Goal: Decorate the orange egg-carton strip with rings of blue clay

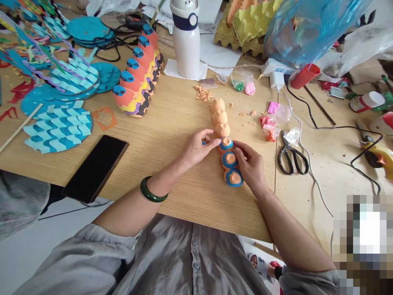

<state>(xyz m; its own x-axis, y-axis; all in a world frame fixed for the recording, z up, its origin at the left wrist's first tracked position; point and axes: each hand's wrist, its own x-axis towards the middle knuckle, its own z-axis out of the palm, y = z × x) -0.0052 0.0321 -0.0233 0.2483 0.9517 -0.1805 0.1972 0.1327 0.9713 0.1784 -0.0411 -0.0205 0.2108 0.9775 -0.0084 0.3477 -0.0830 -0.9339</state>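
An orange egg-carton strip [222,130], a single row of bumps, lies lengthwise on the table before me. Blue clay-like rings [230,160] surround the tips of the three nearest bumps; the farther bumps are plain orange. My right hand [251,164] grips the strip's right side, thumb and fingers bent against it. On the other side, my left hand [198,148] has its thumb tip at the third bump, with the index finger reaching above. A small blue lump [204,143], apparently clay, shows between that thumb and finger. The remaining left fingers are mostly hidden.
A painted egg-carton piece [138,78] stands left of a white bottle [186,45]. A black phone [95,168] lies near the front edge, below blue paper fish shapes [58,127]. Scissors [291,157], clay packets [270,127] and a white cable [302,143] lie to the right.
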